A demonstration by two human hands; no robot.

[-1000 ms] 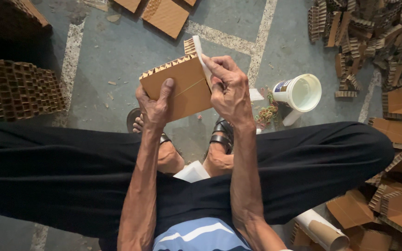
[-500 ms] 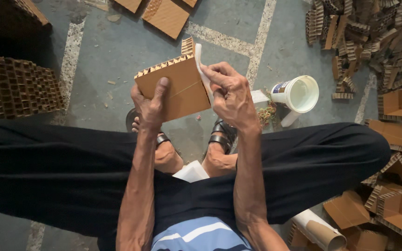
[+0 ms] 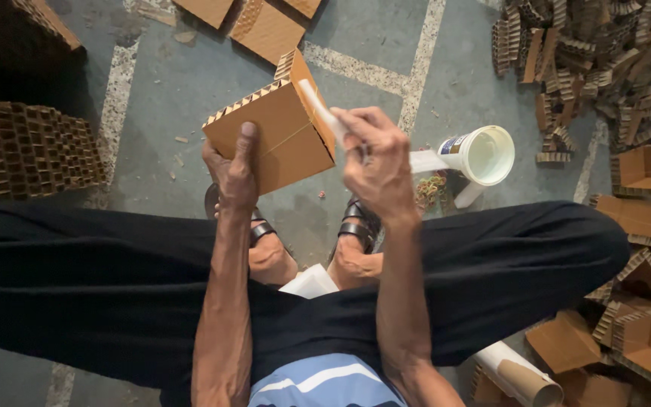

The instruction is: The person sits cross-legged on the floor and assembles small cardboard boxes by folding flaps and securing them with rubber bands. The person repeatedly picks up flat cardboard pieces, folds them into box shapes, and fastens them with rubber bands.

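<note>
Brown corrugated cardboard forms the box [image 3: 273, 136], held tilted above the person's sandalled feet [image 3: 356, 230]. The left hand [image 3: 233, 169] grips its near face, fingers clamped, thumb laid flat on it. The right hand [image 3: 374, 162], just right of the box, pinches a white strip [image 3: 318, 105] against its edge. A white cup [image 3: 484, 154] stands right of the box, on the concrete floor [image 3: 160, 98].

Matt brown corrugated cardboard box [image 3: 280, 139]; glossy white plastic cup [image 3: 484, 154]; rough, grey, speckled concrete floor [image 3: 167, 98].

Brown cardboard box [image 3: 269, 139], tilted, white strip [image 3: 319, 109] alongside
</note>
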